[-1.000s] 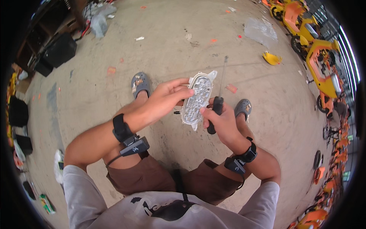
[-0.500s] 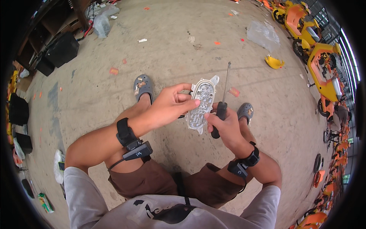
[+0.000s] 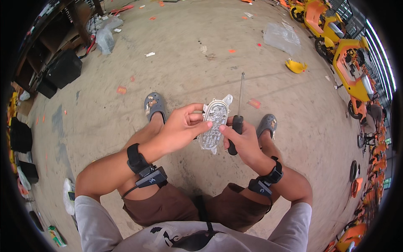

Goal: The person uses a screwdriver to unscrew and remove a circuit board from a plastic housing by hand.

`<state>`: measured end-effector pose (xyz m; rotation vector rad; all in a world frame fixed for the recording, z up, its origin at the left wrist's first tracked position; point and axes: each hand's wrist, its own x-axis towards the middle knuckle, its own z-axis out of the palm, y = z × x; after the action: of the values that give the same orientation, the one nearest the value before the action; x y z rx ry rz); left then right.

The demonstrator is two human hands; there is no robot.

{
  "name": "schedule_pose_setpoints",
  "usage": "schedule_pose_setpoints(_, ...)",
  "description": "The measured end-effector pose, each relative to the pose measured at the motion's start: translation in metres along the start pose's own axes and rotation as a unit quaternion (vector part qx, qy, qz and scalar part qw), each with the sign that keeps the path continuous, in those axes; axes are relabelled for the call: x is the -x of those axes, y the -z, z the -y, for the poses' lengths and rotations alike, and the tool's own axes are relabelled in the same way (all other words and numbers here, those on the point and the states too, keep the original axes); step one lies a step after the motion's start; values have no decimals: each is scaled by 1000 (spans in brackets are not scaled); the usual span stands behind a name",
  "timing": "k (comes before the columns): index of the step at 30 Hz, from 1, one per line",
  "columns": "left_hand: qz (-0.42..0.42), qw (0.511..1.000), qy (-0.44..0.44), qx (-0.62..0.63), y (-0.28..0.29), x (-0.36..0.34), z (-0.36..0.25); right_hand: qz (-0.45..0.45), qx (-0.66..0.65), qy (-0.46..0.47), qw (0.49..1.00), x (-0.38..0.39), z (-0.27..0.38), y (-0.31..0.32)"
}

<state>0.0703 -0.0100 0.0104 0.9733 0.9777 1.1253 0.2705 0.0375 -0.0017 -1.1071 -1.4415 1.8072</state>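
An oval light unit (image 3: 215, 116) with a silvery moulded inside, a pale rim and small mounting tabs is held up in front of my knees. My left hand (image 3: 180, 128) grips its left side, thumb on the face and fingers behind. On the other side, my right hand (image 3: 247, 145) presses its thumb to the unit's right edge. A screwdriver (image 3: 237, 125) with a black handle is tucked in that same hand, its thin metal shaft pointing away from me. The fingertips behind the unit are hidden.
Concrete floor spreads around my grey clogs (image 3: 155, 106). Yellow and orange scooters (image 3: 350, 71) line the right side. A yellow plastic part (image 3: 296, 66) and a clear plastic bag (image 3: 282, 38) lie ahead. Black boxes (image 3: 64, 69) stand far left beside dark shelving.
The light unit and both hands sit slightly lower and further left in the picture. My right thumb is higher along the unit's edge. Both grips remain, and the view has shifted slightly.
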Motion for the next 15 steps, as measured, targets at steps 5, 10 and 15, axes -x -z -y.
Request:
schedule_pose_setpoints(5, 2, 1000, 23, 2, 2, 0, -1, -7, -1, 18, 1000, 1, -1, -3)
schedule_pose_setpoints(10, 6, 999, 53, 10, 1, 1, -5, -5, 8, 24, 1000, 1, -3, -1)
schedule_pose_setpoints(15, 13, 998, 68, -2, 3, 0, -4, -5, 0, 16, 1000, 2, -2, -2)
